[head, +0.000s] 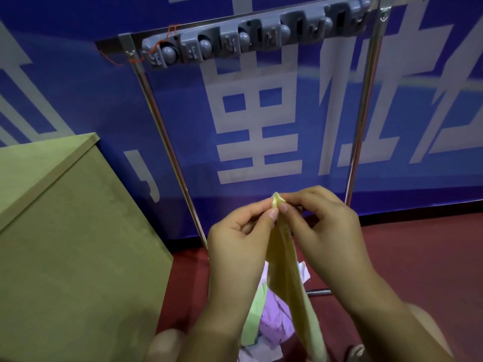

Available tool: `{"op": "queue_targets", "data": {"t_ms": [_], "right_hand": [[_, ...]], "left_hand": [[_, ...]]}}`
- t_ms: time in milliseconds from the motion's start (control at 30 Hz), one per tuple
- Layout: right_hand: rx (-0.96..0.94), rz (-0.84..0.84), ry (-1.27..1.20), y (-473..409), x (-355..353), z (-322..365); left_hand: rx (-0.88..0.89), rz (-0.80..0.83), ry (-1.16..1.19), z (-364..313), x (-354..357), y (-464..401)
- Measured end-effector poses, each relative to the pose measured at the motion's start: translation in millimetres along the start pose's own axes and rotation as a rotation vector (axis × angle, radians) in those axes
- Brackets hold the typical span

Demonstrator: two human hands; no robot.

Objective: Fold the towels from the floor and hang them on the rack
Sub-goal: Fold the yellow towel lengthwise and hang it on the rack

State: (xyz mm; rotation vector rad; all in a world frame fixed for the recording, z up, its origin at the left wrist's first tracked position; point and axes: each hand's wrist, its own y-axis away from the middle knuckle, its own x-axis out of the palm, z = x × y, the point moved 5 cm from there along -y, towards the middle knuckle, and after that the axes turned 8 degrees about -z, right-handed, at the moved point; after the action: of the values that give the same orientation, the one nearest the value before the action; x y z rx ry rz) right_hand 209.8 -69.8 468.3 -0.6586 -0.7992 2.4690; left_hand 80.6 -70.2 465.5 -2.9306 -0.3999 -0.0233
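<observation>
Up close, from the head camera, both hands met in front of the person's chest. The left hand (239, 235) and the right hand (320, 226) each pinched the top corner of a pale yellow towel (286, 273) between thumb and fingertips, the two pinches touching one another at that corner. From there the yellow towel hung straight down between the forearms, gathered into a narrow strip with its long edges lying together.

Below the hands, on the dark red floor (407, 257), lay a loose heap of other towels (271, 320), with light green, lilac and white cloth showing. I could not tell how many pieces were in it.

Behind the hands stood the rack (167, 142), a frame of shiny metal poles with a bar across the top. Fixed along that bar was a grey strip of holder clips (251, 39), each with a round ball in it, and no cloth hung in any of them. A bit of orange string (162, 43) was tangled at the strip's left end.

To the left stood a big cardboard box (65, 231). A blue banner (261, 121) with large white characters covered the wall behind the rack.
</observation>
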Motion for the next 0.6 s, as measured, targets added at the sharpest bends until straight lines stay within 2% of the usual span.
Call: {"op": "queue_targets", "data": {"t_ms": [100,200,467,600], "right_hand": [[-0.027,-0.02,0.015,-1,-2,1],[0.003,0.035,-0.091,-2,-1,1],[-0.082,0.058,-0.126,-11,2,-2],[-0.057,0.125,-0.236,-16,3,0]], "left_hand": [[0.034,0.005,-0.04,-1,2,1],[0.03,0.054,-0.013,-4,3,2],[-0.12,0.201,0.095,-5,-2,-5],[-0.044,0.258,0.046,-5,-14,-13]]}}
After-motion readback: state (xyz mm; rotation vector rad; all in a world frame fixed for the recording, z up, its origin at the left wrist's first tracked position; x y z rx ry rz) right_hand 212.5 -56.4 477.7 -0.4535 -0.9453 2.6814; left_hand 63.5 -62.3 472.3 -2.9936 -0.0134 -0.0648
